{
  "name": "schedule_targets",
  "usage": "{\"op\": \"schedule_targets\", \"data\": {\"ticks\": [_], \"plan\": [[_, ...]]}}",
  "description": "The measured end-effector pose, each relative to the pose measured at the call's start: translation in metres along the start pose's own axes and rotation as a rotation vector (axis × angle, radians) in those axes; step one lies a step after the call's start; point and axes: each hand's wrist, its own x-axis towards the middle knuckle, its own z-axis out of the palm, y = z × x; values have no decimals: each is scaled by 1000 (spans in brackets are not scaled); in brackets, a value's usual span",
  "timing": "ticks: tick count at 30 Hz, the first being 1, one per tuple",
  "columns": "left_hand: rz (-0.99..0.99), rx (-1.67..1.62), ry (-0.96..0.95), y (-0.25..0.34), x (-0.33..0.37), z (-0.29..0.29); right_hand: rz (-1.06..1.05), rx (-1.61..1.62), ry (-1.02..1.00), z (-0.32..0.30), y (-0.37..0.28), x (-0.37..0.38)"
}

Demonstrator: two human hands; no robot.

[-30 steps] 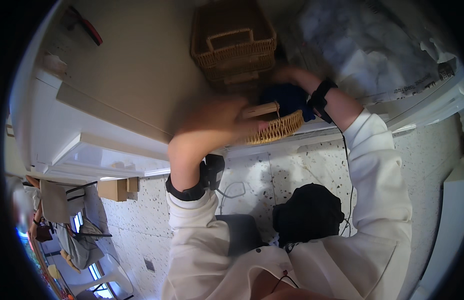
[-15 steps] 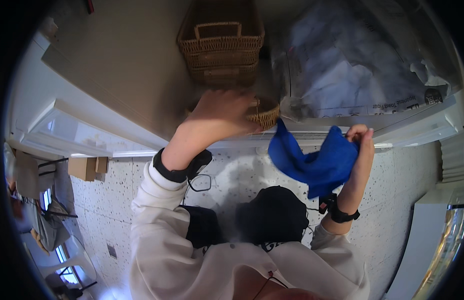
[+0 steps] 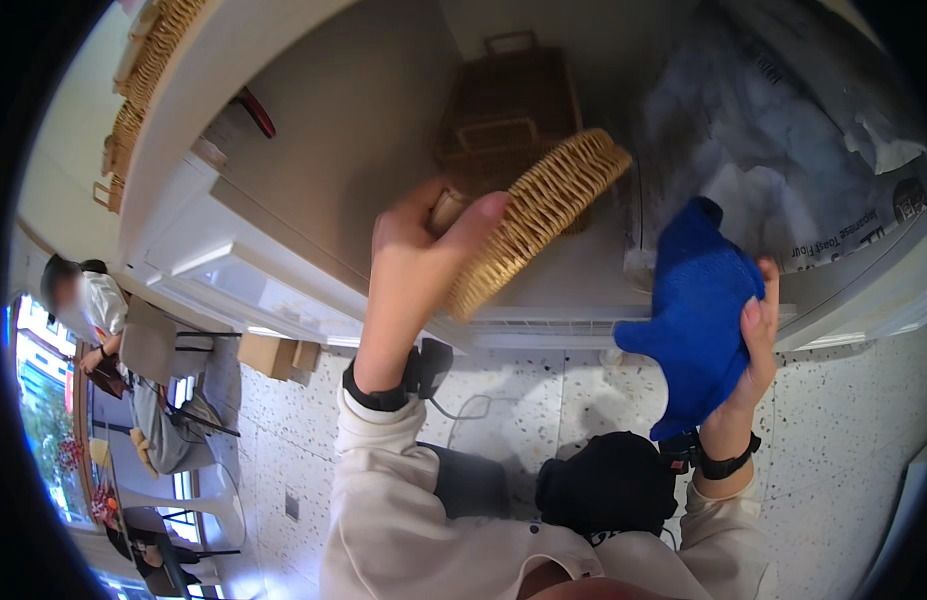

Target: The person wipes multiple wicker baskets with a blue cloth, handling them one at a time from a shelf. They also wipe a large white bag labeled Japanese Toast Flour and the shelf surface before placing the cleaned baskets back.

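My left hand grips a wicker basket by one side, thumb over its rim. The basket is tilted up on edge, and its inside is turned out of sight. On the right, my right hand has its fingers closed on a blue cloth, which hangs in folds below and to the left of the fingers. Behind the held basket, a darker wicker basket with a loop handle stands inside the cabinet.
A clear bag holding a white, printed package fills the cabinet's right side. A red-and-black object lies at the left. More wicker baskets stand at the upper left. Cardboard boxes rest on the speckled floor; a person is farther left.
My left hand has lifted the small wicker basket from the cabinet's front and tilted it. My right hand has brought the blue cloth up closer to the package. The view has swung left.
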Motion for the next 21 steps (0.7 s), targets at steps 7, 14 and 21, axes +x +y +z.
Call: {"op": "schedule_targets", "data": {"ticks": [7,14,21], "plan": [[297,-305,279,7,-10,12,-1071,-542,-487,96,61,26],[204,-234,173,-49,10,23,-1048,-778,-369,109,62,50],[2,-830,-2,-29,19,13,-946,-725,-89,101,60,111]]}}
